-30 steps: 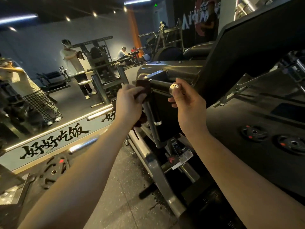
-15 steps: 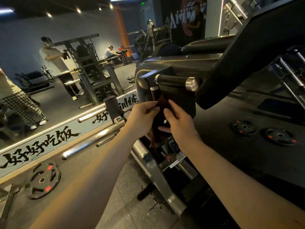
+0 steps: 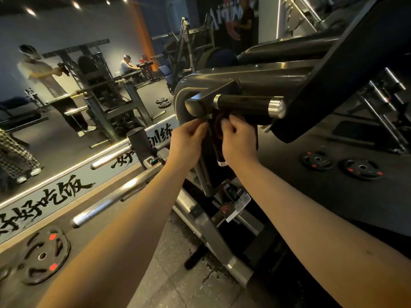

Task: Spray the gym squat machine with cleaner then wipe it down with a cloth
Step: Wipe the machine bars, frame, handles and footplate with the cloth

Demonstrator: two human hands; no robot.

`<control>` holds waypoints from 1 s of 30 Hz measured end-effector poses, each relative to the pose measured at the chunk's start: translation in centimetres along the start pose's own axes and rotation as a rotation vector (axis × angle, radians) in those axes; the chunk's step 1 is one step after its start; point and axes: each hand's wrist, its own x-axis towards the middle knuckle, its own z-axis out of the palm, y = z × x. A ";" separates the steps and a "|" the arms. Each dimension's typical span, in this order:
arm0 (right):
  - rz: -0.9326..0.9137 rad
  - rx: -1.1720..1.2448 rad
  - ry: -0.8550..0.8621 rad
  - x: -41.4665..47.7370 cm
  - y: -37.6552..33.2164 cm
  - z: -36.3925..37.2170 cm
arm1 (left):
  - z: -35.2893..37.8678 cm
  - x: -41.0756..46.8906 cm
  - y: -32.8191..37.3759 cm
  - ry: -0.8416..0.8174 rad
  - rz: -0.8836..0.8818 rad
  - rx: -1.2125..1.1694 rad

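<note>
1. Both hands have a grip on the cloth (image 3: 218, 130). The right hand (image 3: 239, 144) has its fingers curled into the bunched fabric, and the left hand (image 3: 189, 142) appears to pinch its near edge with the fingertips.
2. The dark cloth sits just under the black handle (image 3: 242, 105), against the frame of the squat machine (image 3: 255, 78). I can see no spray bottle.
3. A thin rod (image 3: 219, 155) hangs right behind the cloth. I'd guess a downward wipe could snag the fabric on it.
4. Bunched like this, I reckon only a small patch would meet the metal and leave streaks.
5. If the pinch loosens, the cloth could drop to the gritty floor (image 3: 178, 274).
</note>
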 end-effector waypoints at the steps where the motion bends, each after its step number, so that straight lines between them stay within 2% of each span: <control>1: -0.043 -0.049 -0.006 0.4 0.5 0.5 | 0.2 0.4 0.0 0.016 0.002 0.002; 5: -0.140 -0.201 -0.011 1.0 3.2 0.6 | 0.8 1.6 -1.1 0.078 0.007 -0.048; 10: -0.171 -0.188 -0.056 0.0 5.8 -0.1 | 1.3 1.5 -1.8 0.095 -0.040 -0.101; 15: -0.046 -0.226 -0.176 -0.8 7.6 -2.0 | 1.8 1.2 -2.2 0.139 -0.084 -0.081; 18: 0.098 -0.128 -0.186 -0.4 7.1 -2.8 | 1.9 1.1 -2.2 0.144 -0.076 -0.044; 21: -0.010 0.015 -0.075 1.5 4.6 -2.0 | 2.0 1.0 -3.3 0.122 -0.077 -0.002; 23: -0.059 0.051 -0.087 2.4 3.1 -1.0 | 2.1 0.8 -4.0 0.098 -0.076 0.006; 27: -0.172 -0.141 -0.102 2.4 5.9 -0.5 | 2.4 0.5 -5.2 0.058 -0.081 -0.054; 30: -0.123 -0.228 -0.110 0.3 9.5 -0.9 | 2.7 0.3 -6.2 0.020 -0.081 -0.066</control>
